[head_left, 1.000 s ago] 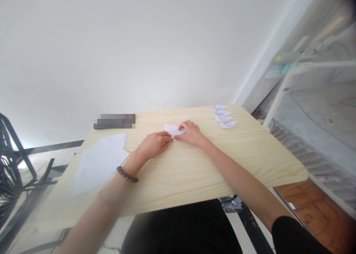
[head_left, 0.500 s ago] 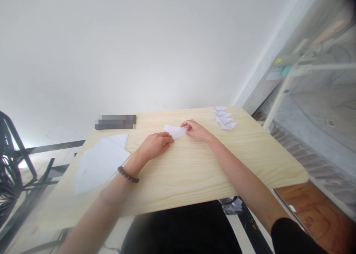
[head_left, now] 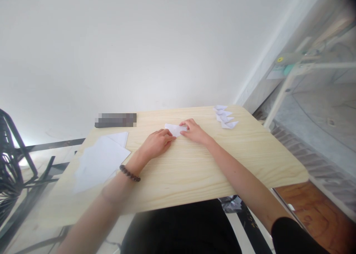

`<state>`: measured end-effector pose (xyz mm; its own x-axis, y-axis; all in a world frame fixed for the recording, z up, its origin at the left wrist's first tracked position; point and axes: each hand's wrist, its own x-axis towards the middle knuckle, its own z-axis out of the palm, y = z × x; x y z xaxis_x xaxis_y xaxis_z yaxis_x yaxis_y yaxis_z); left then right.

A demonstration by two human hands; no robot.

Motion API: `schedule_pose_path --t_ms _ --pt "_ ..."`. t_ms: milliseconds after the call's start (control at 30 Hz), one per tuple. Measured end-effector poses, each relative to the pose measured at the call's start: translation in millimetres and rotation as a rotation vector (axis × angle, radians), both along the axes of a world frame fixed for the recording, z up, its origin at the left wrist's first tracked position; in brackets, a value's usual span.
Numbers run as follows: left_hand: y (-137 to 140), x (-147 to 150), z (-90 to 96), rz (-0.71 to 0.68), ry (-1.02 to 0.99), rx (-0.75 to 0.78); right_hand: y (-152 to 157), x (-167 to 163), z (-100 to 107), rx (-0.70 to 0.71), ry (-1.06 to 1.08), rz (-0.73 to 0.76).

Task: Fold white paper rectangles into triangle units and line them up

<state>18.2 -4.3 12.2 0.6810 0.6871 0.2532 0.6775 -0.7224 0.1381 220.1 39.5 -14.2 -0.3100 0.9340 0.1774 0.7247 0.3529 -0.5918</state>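
Note:
A small folded piece of white paper lies at the middle of the table, between my two hands. My left hand, with a dark bead bracelet at the wrist, has its fingers closed on the paper's left and lower edge. At the right end, my right hand grips the paper with thumb and fingers curved around it. Several folded white paper boats stand in a row at the far right of the table.
Loose white paper sheets are spread on the left of the wooden table. Behind them lies a dark, blurred-out long object. A black chair stands at the left, a white metal frame at the right.
My right hand's thumb and fingers have shifted slightly left along the paper and spread wider. My left hand has edged a little right, staying on the paper.

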Motion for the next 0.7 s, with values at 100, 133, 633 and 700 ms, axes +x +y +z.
schedule_pose_path --t_ms 100,133,633,700 --pt "0 0 -0.6 0.004 0.006 0.000 4 8 3 -0.030 0.070 0.067" --pt "0 0 -0.7 0.005 0.006 -0.001 5 10 5 -0.030 0.081 0.089" --pt "0 -1 -2.5 -0.003 -0.019 -0.001 -1 3 -1 0.048 -0.003 0.060" --pt "0 -1 -2.5 -0.002 -0.019 -0.005 1 5 1 0.008 0.051 0.084"
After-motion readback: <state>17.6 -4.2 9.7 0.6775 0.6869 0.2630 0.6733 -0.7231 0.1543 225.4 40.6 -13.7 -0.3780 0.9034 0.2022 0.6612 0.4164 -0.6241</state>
